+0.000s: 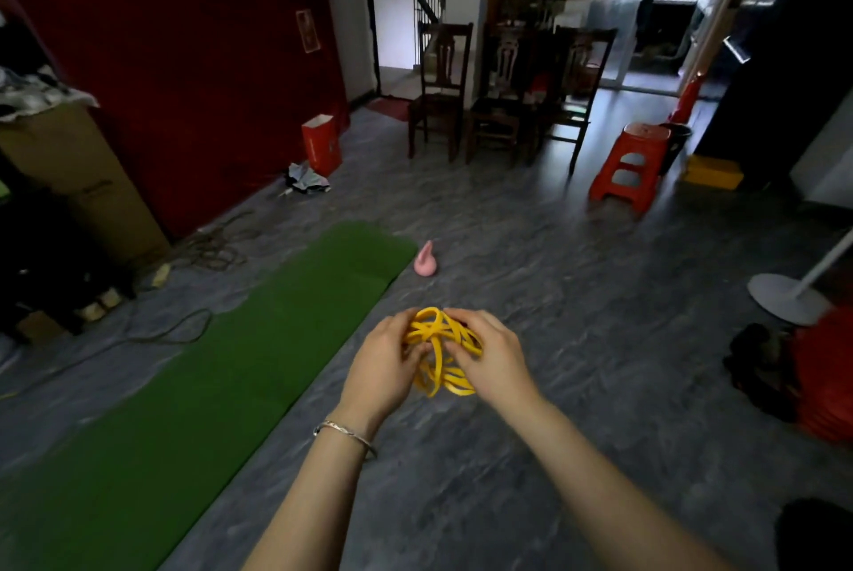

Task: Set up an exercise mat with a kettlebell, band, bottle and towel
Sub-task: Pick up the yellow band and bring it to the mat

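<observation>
A tangled yellow band (441,351) hangs in the air over the grey floor, held between both hands. My left hand (385,367) grips its left side with curled fingers, and my right hand (491,360) pinches its right side. The green exercise mat (203,390) lies unrolled on the floor to the left of my hands, running from the lower left towards the middle. A small pink kettlebell (425,260) stands on the floor just beyond the mat's far right corner. No bottle or towel shows in the head view.
Dark wooden chairs (441,90) stand at the back, a red plastic stool (630,164) at the right. Cables (207,247) and a cardboard box (78,173) lie along the red wall at the left. A white fan base (784,298) stands at the right edge.
</observation>
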Demonstrator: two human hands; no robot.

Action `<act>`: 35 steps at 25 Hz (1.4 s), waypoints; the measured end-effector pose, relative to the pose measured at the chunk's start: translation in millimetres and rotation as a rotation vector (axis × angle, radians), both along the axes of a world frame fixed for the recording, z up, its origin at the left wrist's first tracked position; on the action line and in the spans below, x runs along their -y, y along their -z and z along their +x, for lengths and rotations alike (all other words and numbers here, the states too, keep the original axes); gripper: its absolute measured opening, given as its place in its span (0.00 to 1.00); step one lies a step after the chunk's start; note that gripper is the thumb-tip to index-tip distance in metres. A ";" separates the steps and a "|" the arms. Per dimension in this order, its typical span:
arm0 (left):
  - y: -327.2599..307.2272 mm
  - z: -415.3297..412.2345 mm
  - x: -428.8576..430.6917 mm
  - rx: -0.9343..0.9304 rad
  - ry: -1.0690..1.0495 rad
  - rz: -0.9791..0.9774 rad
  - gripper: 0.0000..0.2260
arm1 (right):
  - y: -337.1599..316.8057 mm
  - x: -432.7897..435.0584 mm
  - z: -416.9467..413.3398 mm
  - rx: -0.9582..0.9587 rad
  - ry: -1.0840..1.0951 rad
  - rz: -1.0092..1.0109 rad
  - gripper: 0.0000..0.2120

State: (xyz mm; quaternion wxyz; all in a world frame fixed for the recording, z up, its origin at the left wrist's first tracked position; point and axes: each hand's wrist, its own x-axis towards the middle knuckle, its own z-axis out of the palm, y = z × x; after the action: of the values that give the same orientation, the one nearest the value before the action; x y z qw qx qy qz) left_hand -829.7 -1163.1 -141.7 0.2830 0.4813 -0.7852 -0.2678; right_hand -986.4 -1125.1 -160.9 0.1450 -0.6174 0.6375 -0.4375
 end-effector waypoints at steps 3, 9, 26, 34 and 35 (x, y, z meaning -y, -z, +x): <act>12.3 -44.3 53.6 0.018 -0.027 0.011 0.19 | 8.4 53.7 -45.7 0.008 -0.033 0.010 0.18; 28.1 -150.6 168.4 -0.001 -0.180 0.082 0.20 | 21.9 191.5 -157.3 -0.003 -0.191 0.036 0.19; 123.9 -239.9 542.7 -0.027 -0.364 0.292 0.22 | 111.3 601.0 -254.9 -0.060 -0.433 0.239 0.17; 216.0 -251.4 711.3 -0.051 -0.474 0.448 0.20 | 214.0 774.8 -261.1 -0.013 -0.469 0.359 0.16; 245.3 -252.6 738.6 -0.045 -0.493 0.472 0.20 | 246.7 803.8 -261.1 0.012 -0.477 0.389 0.16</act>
State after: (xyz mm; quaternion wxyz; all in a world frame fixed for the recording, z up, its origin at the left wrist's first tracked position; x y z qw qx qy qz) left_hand -1082.3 -1901.7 -386.9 0.2373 0.7029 -0.5549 -0.3764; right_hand -1247.5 -1928.9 -407.6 0.3629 -0.7077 0.5454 -0.2647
